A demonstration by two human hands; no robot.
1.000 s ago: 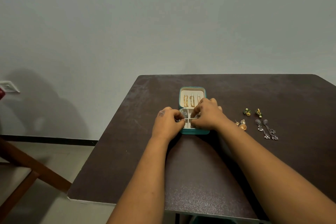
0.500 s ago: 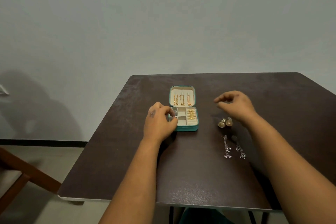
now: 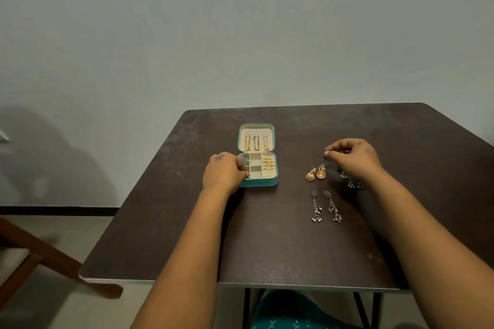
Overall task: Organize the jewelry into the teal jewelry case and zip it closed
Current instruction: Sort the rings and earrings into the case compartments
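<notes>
Teal case [image 3: 260, 182], dark brown table [image 3: 267, 243]

Left hand [image 3: 223, 172] grips the open teal case [image 3: 258, 181]; right hand [image 3: 354, 159] pinches something small at three o'clock above gold earrings [image 3: 316, 174].

Both bare arms reach forward from the bottom of the view. The left hand [image 3: 224, 172] is back side up, with its fingers curled in at the tips. The right hand [image 3: 354, 156] is out to the right, well apart from the left. Its fingers bend down and its fingertips [image 3: 326, 153] are pinched close together.
</notes>
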